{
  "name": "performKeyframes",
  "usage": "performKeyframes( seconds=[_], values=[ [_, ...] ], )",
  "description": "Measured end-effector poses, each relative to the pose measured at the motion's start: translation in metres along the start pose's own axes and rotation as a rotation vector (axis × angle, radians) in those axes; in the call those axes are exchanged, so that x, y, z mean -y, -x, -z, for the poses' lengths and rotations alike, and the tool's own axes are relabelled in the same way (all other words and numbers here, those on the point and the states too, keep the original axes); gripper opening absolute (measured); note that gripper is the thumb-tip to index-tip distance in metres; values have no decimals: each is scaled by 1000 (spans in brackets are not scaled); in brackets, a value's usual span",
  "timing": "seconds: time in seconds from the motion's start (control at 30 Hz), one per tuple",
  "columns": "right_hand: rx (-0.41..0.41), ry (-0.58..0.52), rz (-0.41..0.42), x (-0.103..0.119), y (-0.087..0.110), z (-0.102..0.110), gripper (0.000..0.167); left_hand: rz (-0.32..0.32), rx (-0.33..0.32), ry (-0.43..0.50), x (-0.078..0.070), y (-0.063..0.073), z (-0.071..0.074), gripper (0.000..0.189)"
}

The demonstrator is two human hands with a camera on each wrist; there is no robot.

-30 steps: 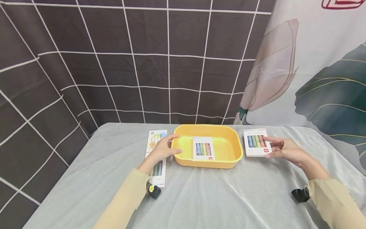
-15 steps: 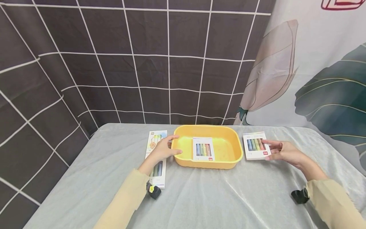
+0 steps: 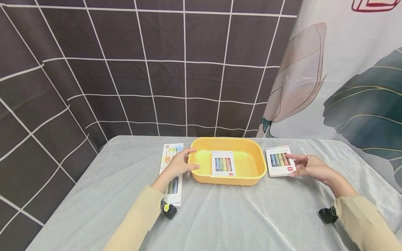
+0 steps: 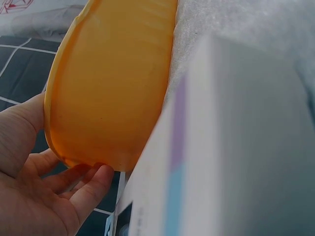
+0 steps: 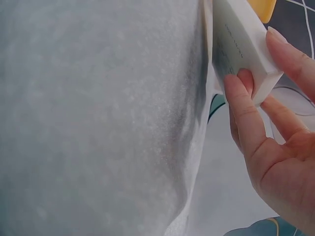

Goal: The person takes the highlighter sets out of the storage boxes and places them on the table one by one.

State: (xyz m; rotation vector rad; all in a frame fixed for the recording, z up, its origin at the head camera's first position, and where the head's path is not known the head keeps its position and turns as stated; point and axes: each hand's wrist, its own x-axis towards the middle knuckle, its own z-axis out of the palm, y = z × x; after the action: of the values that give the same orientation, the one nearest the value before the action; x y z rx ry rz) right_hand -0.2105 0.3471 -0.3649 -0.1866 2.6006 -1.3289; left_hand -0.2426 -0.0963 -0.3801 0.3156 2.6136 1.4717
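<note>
Bin (image 3: 224, 180), yellow and open-topped, is resting on the cloth-covered desk (image 3: 220, 216). The left hand (image 3: 179, 164) is grasping the bin's left end, thumb and fingers bending around the rim. To the right of the bin, the right hand (image 3: 315, 169) is gripping a small windowed box (image 3: 280, 161) by the edge facing away from the bin; coloured sticks are showing through the window. A matching box (image 3: 223, 164) is lying inside the bin. Left of the bin, a long white box (image 3: 176, 186) is extending beneath the left forearm.
</note>
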Motion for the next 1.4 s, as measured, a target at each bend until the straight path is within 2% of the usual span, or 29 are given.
performKeyframes(
  seconds=[0.33, 0.6, 0.77, 1.07, 1.4],
  values=[
    [10, 4, -11, 2, -2, -2, 80, 26, 6, -3, -1, 1, 0, 64],
    [0, 19, 5, -2, -2, -1, 79, 13, 2, 8, -1, 0, 0, 63],
    [-12, 61, 7, -1, -1, -2, 80, 12, 2, 9, 0, 0, -1, 64],
    [-34, 199, -8, -1, -1, -2, 78, 13, 2, 16, 0, 0, 0, 64],
    [-41, 257, -1, -5, 0, 2, 72, 10, 6, 21, 0, 0, 0, 64]
  ],
)
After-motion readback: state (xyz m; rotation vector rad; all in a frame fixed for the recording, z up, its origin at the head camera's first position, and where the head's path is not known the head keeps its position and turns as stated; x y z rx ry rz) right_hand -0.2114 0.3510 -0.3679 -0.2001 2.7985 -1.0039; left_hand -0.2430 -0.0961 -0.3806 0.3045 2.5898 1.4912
